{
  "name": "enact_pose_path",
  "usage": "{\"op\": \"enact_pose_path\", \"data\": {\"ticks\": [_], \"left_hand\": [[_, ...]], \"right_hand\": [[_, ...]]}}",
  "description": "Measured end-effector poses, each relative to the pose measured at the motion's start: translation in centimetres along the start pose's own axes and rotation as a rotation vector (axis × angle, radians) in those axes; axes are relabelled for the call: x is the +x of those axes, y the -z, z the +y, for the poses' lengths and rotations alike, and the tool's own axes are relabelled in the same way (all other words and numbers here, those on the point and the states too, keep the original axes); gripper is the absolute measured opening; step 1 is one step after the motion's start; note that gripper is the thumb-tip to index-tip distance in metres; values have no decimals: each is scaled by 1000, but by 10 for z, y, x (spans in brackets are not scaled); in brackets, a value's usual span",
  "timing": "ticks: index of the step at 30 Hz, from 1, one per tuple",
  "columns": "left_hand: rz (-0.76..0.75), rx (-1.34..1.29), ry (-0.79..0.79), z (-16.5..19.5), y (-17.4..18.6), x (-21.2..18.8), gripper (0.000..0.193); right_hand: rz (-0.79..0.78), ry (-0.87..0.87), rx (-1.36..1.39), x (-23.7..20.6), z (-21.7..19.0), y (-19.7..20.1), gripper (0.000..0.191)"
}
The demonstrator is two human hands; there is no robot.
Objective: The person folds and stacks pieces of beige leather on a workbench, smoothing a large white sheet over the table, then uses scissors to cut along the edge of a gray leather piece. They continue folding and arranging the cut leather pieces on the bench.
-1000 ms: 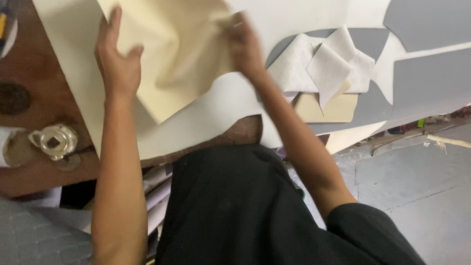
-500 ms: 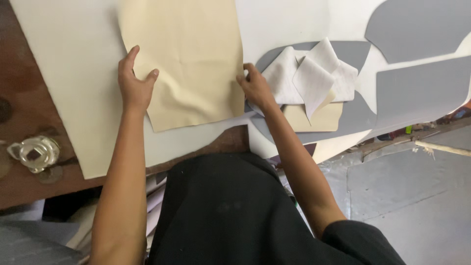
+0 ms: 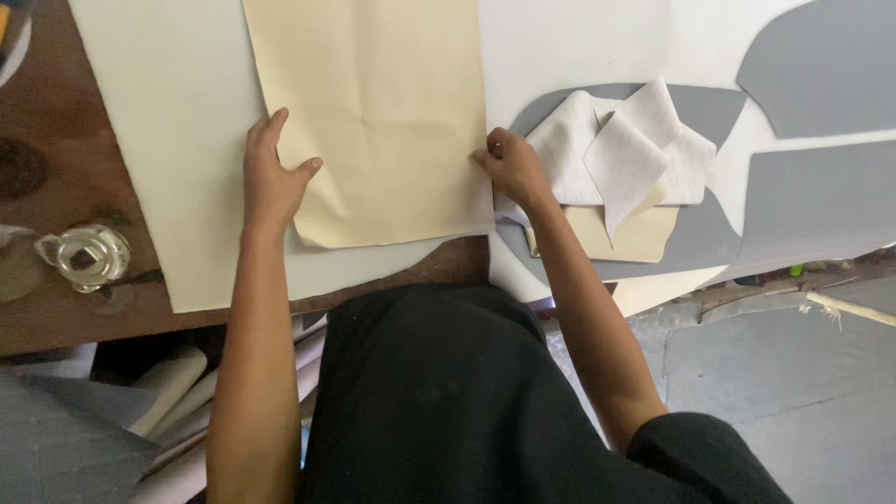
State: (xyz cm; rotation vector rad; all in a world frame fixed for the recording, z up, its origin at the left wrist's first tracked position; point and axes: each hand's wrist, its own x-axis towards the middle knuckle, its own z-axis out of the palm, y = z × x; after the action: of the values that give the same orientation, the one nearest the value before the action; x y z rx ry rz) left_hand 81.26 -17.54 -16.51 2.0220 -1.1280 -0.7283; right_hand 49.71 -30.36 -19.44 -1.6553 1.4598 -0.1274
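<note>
A tan sheet of material (image 3: 383, 112) lies flat on a larger cream sheet (image 3: 168, 140) on the wooden table (image 3: 56, 149). My left hand (image 3: 273, 173) rests palm down on the tan sheet's left edge, fingers spread. My right hand (image 3: 511, 166) pinches the tan sheet's right edge, fingers curled around it. Just right of that hand lies a pile of white cut pieces (image 3: 625, 149) on a grey oval piece (image 3: 700, 243).
A clear glass cup (image 3: 86, 257) stands near the table's left front edge. Grey cut shapes (image 3: 821, 65) lie on a white sheet at the right. Rolled material (image 3: 177, 392) sits under the table. A grey floor (image 3: 793, 373) shows at the lower right.
The tan sheet was lifted and folded in both hands; now it is spread flat on the cream sheet, with my hands at its left and right edges.
</note>
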Motion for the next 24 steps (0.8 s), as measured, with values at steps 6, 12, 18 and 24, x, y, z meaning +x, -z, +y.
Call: {"op": "enact_pose_path", "data": {"ticks": [6, 12, 18, 24], "left_hand": [[-2, 13, 236, -20, -1, -47, 78], [21, -81, 126, -23, 5, -29, 73], [-31, -125, -165, -6, -3, 24, 64], [32, 21, -192, -5, 4, 22, 64]], "right_hand": [[-35, -44, 129, 2, 7, -1, 29], [22, 56, 131, 14, 11, -4, 28], [50, 95, 156, 41, -4, -4, 22], [74, 213, 271, 37, 1, -4, 13]]}}
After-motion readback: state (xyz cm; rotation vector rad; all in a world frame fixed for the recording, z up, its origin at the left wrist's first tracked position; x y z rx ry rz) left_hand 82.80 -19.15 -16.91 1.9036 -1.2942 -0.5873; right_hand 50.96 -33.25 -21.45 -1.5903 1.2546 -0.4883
